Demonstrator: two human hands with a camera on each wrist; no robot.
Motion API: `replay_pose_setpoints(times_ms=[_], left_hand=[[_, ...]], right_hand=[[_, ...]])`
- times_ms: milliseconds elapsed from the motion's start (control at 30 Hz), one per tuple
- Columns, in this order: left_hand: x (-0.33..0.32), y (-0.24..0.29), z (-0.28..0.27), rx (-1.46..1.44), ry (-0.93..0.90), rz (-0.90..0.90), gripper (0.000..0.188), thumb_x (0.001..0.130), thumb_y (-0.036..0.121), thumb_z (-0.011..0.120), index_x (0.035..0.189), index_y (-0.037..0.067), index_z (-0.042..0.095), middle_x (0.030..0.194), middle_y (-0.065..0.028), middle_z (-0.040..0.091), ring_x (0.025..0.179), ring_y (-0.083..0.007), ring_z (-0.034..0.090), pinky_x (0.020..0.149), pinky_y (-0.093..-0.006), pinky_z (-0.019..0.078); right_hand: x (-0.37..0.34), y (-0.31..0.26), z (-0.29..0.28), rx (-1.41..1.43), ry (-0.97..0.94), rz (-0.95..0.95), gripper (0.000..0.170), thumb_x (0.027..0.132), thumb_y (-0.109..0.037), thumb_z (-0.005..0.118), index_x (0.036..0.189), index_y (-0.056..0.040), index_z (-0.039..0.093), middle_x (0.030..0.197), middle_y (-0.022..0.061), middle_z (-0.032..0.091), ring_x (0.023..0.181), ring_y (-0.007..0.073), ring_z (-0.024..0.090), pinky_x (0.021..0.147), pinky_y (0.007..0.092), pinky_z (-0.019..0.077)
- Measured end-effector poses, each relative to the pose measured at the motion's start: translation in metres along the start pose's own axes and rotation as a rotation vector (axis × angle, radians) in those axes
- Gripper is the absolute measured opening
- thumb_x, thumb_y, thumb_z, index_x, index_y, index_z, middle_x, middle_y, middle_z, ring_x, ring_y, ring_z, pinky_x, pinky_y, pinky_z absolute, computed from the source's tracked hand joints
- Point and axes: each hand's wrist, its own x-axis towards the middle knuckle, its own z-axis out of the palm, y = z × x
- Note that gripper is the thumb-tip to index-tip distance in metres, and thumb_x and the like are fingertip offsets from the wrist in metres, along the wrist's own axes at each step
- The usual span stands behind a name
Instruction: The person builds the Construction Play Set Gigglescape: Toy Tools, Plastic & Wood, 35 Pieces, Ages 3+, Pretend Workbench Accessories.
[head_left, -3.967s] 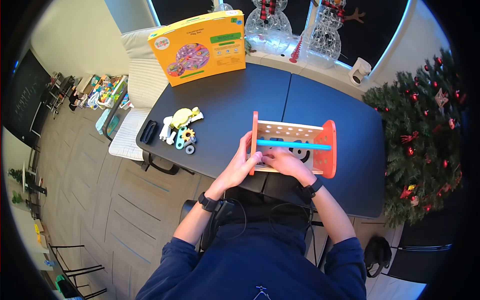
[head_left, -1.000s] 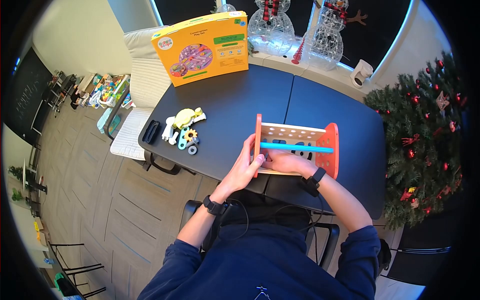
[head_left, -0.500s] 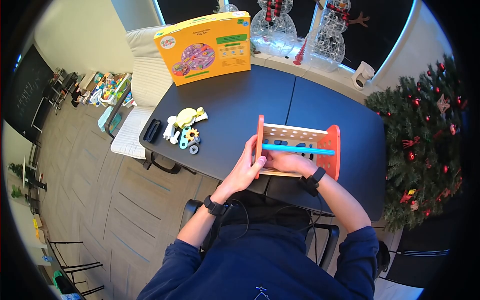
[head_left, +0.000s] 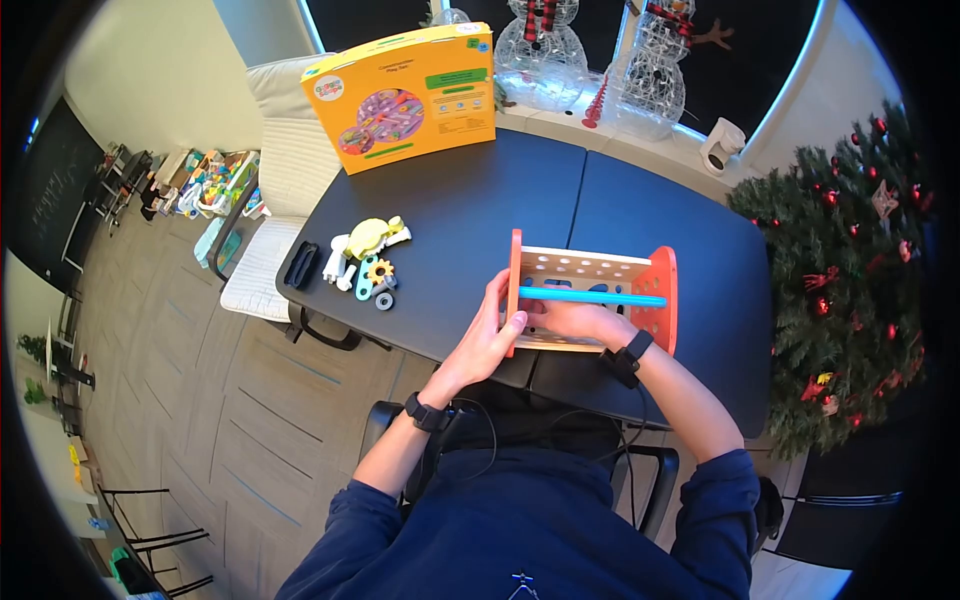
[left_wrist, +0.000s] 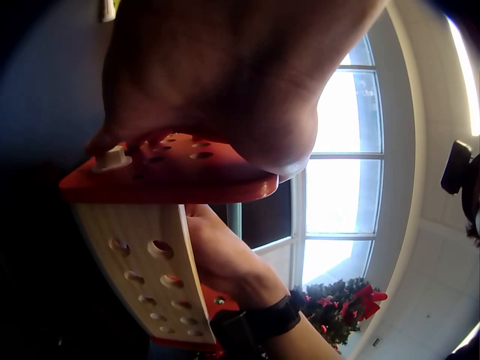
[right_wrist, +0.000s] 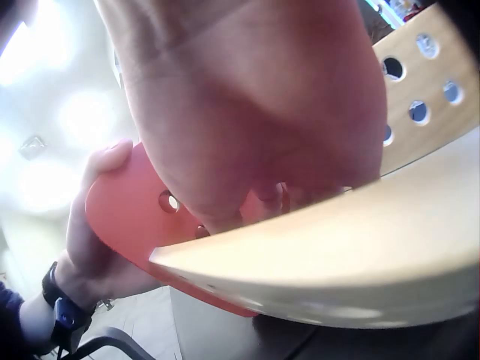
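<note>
A toy toolbox [head_left: 663, 320] with orange-red end panels, wooden sides full of holes and a blue rod handle [head_left: 590, 296] lies near the table's front edge. My left hand [head_left: 488, 330] grips its left end panel, thumb over the edge and fingers on the outer face. In the left wrist view, a cream bolt head [left_wrist: 112, 159] sticks out of that panel beside a fingertip. My right hand [head_left: 572, 318] reaches inside the box under the rod, up against the same panel. Its fingertips are hidden behind the wooden side [right_wrist: 337, 255], and I cannot tell what they hold.
Left on the table lie a yellow piece [head_left: 368, 238], white pieces [head_left: 337, 262], a teal strip [head_left: 363, 278], a yellow gear [head_left: 381, 270], grey parts [head_left: 384, 300] and a black case [head_left: 301, 265]. Behind stands a yellow play set box [head_left: 400, 100]. A decorated tree [head_left: 830, 270] borders the right side.
Since the earliest frame my right hand has gone deeper into the box, its wrist turning. My left hand keeps its grip on the panel. Over the last half second the hands barely move.
</note>
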Motion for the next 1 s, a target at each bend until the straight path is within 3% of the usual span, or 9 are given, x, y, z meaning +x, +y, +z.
replay_pose_setpoints(times_ms=[167, 300, 400, 500, 600, 800, 900, 1000], left_hand=[[0.0, -0.006, -0.001, -0.054, -0.022, -0.019, 0.08, 0.109, 0.036, 0.055, 0.168, 0.002, 0.014, 0.169, -0.0266, 0.03, 0.161, -0.0365, 0.029, 0.127, -0.0498, 0.0327], [0.001, -0.003, 0.0, -0.041, -0.01, -0.021, 0.079, 0.109, 0.034, 0.055, 0.168, 0.001, 0.015, 0.169, -0.0262, 0.03, 0.162, -0.0363, 0.029, 0.127, -0.0492, 0.0331], [0.001, 0.0, -0.001, -0.004, -0.003, -0.024, 0.078, 0.109, 0.033, 0.055, 0.168, 0.0, 0.016, 0.169, -0.0261, 0.03, 0.162, -0.036, 0.029, 0.127, -0.0487, 0.0327], [0.001, -0.003, -0.001, -0.088, -0.034, -0.049, 0.078, 0.109, 0.032, 0.055, 0.168, 0.0, 0.016, 0.168, -0.026, 0.031, 0.162, -0.0356, 0.028, 0.128, -0.0484, 0.0319], [0.001, -0.004, 0.0, 0.023, 0.01, 0.0, 0.078, 0.108, 0.031, 0.055, 0.168, 0.001, 0.016, 0.167, -0.0258, 0.033, 0.161, -0.0352, 0.03, 0.128, -0.0485, 0.0315], [0.001, 0.002, 0.0, -0.028, -0.009, -0.017, 0.077, 0.108, 0.03, 0.055, 0.168, 0.001, 0.016, 0.168, -0.026, 0.032, 0.16, -0.0353, 0.031, 0.128, -0.0491, 0.0315], [0.0, 0.002, 0.001, 0.005, 0.009, -0.017, 0.077, 0.108, 0.029, 0.055, 0.168, 0.001, 0.016, 0.168, -0.0261, 0.032, 0.16, -0.0349, 0.033, 0.127, -0.049, 0.0326], [0.0, 0.005, 0.002, -0.047, 0.009, -0.017, 0.078, 0.108, 0.03, 0.056, 0.168, 0.001, 0.016, 0.168, -0.026, 0.032, 0.16, -0.0348, 0.033, 0.127, -0.0488, 0.0329]], right_hand=[[-0.002, 0.0, 0.009, 0.017, 0.006, -0.08, 0.035, 0.098, -0.034, 0.075, 0.112, -0.0024, 0.072, 0.102, 0.0146, 0.074, 0.097, 0.0298, 0.069, 0.087, 0.045, 0.0537], [-0.007, -0.019, -0.005, -0.052, -0.113, -0.033, 0.034, 0.098, -0.033, 0.075, 0.111, -0.0025, 0.073, 0.105, 0.0165, 0.075, 0.1, 0.0322, 0.07, 0.09, 0.0469, 0.0544], [-0.013, -0.023, -0.004, -0.083, 0.052, -0.142, 0.035, 0.098, -0.034, 0.075, 0.114, -0.0031, 0.074, 0.106, 0.0172, 0.075, 0.103, 0.0348, 0.071, 0.092, 0.0493, 0.0547], [-0.005, -0.018, -0.001, -0.019, -0.011, -0.065, 0.035, 0.097, -0.031, 0.076, 0.118, -0.0033, 0.072, 0.109, 0.0179, 0.075, 0.106, 0.0365, 0.071, 0.094, 0.0509, 0.0546], [0.001, -0.012, -0.002, -0.007, -0.079, -0.004, 0.036, 0.096, -0.027, 0.078, 0.122, -0.0036, 0.071, 0.113, 0.0175, 0.075, 0.106, 0.0352, 0.071, 0.094, 0.0495, 0.0548], [-0.01, -0.027, -0.006, -0.006, -0.023, -0.046, 0.032, 0.099, -0.03, 0.075, 0.119, -0.0049, 0.074, 0.114, 0.0159, 0.076, 0.107, 0.0328, 0.07, 0.094, 0.0481, 0.0547], [-0.003, -0.019, -0.003, -0.086, -0.116, -0.065, 0.033, 0.1, -0.029, 0.074, 0.122, -0.0046, 0.072, 0.114, 0.0168, 0.075, 0.109, 0.0341, 0.07, 0.095, 0.049, 0.0548], [-0.002, -0.014, 0.002, -0.077, -0.051, -0.137, 0.034, 0.101, -0.028, 0.073, 0.126, -0.0048, 0.07, 0.116, 0.0176, 0.075, 0.11, 0.0357, 0.07, 0.096, 0.0497, 0.0545]])
